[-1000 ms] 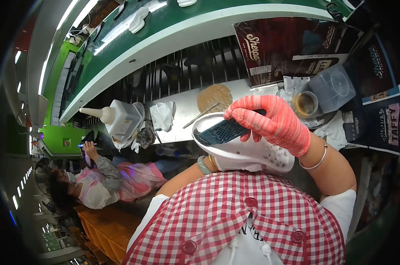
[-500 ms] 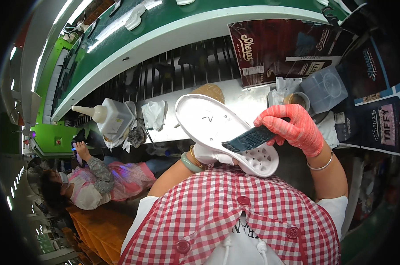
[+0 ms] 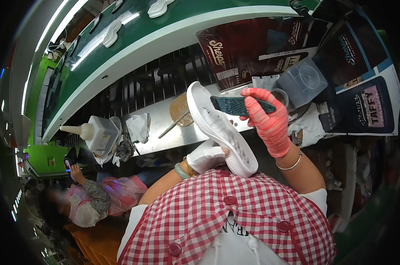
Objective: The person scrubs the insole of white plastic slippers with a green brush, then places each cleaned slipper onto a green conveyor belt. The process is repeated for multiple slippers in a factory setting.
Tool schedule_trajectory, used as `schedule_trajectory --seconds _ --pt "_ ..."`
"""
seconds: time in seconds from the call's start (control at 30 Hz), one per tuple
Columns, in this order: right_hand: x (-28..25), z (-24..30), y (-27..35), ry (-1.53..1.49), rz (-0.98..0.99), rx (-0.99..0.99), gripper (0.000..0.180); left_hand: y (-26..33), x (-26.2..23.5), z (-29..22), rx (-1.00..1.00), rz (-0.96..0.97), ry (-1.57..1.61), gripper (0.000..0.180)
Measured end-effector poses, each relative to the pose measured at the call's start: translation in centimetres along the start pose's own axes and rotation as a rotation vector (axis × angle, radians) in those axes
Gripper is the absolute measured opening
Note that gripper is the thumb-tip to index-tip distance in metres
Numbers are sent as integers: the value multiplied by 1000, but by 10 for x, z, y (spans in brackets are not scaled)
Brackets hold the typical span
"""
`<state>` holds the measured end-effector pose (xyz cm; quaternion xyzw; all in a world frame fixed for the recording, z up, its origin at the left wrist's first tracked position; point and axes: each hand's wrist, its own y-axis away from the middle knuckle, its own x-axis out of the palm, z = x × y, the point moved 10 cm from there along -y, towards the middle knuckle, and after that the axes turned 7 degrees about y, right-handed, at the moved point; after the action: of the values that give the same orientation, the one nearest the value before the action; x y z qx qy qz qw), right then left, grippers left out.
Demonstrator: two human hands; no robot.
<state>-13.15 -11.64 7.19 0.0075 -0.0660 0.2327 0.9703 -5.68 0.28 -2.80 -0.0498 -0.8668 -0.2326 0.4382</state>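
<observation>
A white shoe sole (image 3: 207, 115) is held tilted in front of my chest, its hollowed inner side facing up and right. My left hand (image 3: 205, 157), in a white glove with a bare fingertip showing, grips its lower edge from the left. My right hand (image 3: 267, 121), in a coral knitted glove, pinches a flat dark teal strip with a dotted surface (image 3: 233, 105). The strip's far end reaches the sole's upper right rim; I cannot tell whether they touch. Holes and recesses mark the sole's lower end.
A metal shelf (image 3: 160, 145) bears a thin stick (image 3: 173, 125), a white squeeze bottle (image 3: 98, 133) and crumpled white paper (image 3: 138, 128). A clear plastic container (image 3: 302, 81) stands right, before printed cardboard (image 3: 248, 48). White soles (image 3: 112, 34) lie on a green belt (image 3: 87, 37). Another person (image 3: 100, 196) sits left.
The sole has turned steeper, with its inner side now facing more to the right. My right hand has lifted the teal strip from the lower part toward the upper end. The view has shifted.
</observation>
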Motion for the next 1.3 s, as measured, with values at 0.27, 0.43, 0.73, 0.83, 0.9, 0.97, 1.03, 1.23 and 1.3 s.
schedule_trajectory --seconds 0.27,0.43,0.73,0.83,0.9,0.97,1.03,1.23,1.3 --pt "-17 -9 15 505 8 -191 13 -1 -3 3 -28 -5 -4 76" --pt "12 21 28 568 150 -445 13 -1 3 -12 41 7 8 60" --pt "0 19 47 531 135 -522 14 7 -15 -34 214 -106 79 79" --pt "-14 4 52 643 96 -543 13 15 -21 -39 259 -189 61 75" --pt "-30 -3 52 595 42 -472 13 17 -22 -45 294 -218 25 74" --pt "-30 -3 55 516 42 -432 13 20 -16 -46 313 -217 -15 74" --pt "-17 6 52 400 91 -445 14 23 -12 -51 359 -233 -122 74" --pt "-36 -20 43 490 59 -305 13 31 -10 -63 524 -294 -378 109" --pt "-31 -22 42 311 73 -168 14 34 -5 -69 626 -282 -520 116"
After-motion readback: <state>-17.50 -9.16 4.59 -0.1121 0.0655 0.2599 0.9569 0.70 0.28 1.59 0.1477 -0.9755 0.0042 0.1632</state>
